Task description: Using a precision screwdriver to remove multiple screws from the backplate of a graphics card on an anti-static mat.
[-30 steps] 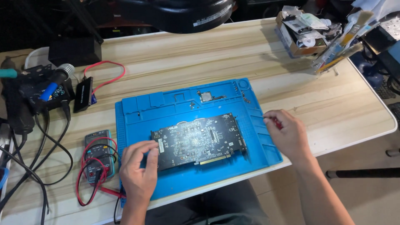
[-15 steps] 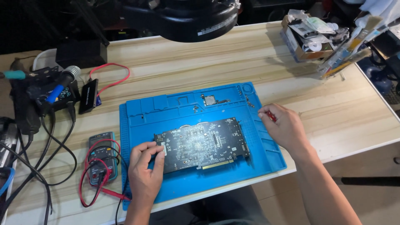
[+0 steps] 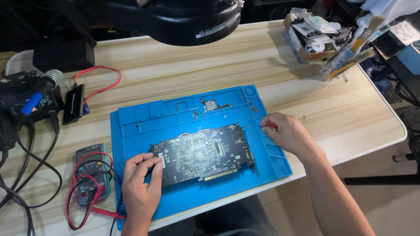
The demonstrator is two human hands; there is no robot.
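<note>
Our left hand pinched the graphics card on the blue mat; our right hand gripped a red-handled tool.

My right hand lifted off the blue mat's right edge, now slightly farther with the red-handled tool showing at its fingertips, my view shifted a little right

A pale wooden table carries a blue silicone work mat, a grey multimeter with red leads, a black rectangular box and a cluttered cardboard box.
</note>
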